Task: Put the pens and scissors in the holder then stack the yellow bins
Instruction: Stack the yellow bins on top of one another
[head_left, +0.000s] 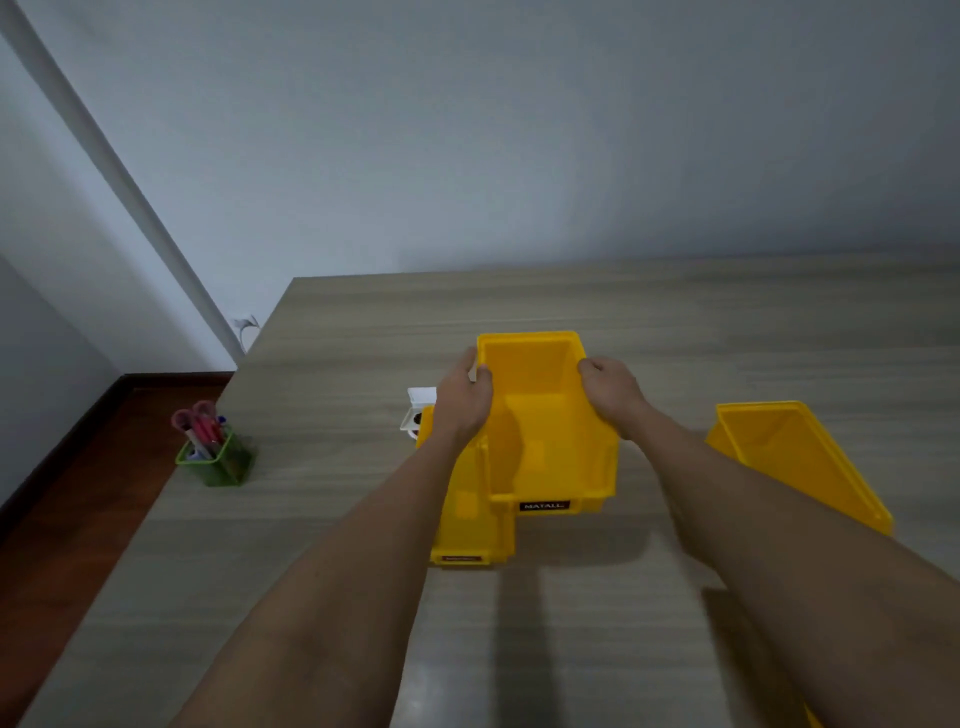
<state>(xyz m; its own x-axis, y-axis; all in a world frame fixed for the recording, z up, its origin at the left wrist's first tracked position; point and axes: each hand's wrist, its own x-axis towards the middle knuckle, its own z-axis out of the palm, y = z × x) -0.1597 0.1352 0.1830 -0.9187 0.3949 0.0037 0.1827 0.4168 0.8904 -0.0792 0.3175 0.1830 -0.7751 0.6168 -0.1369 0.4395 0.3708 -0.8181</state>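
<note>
Three yellow bins show on the table (675, 322). Nearest, the lower bin (467, 525) sits under the held bin (540, 415) — the left hand (462, 400) and right hand (615, 397) each clamp one of its side walls. A third bin (795, 457) lies apart, to the right. At the left edge, one green holder (218, 460) carries the pens (205, 434) and one pair of scissors (195, 415).

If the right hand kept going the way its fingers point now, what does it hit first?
The right hand points inward over the rim of the held yellow bin, which its fingers already grip. Further on, probably the bin's opposite wall by the left hand; depth is unclear.
</note>
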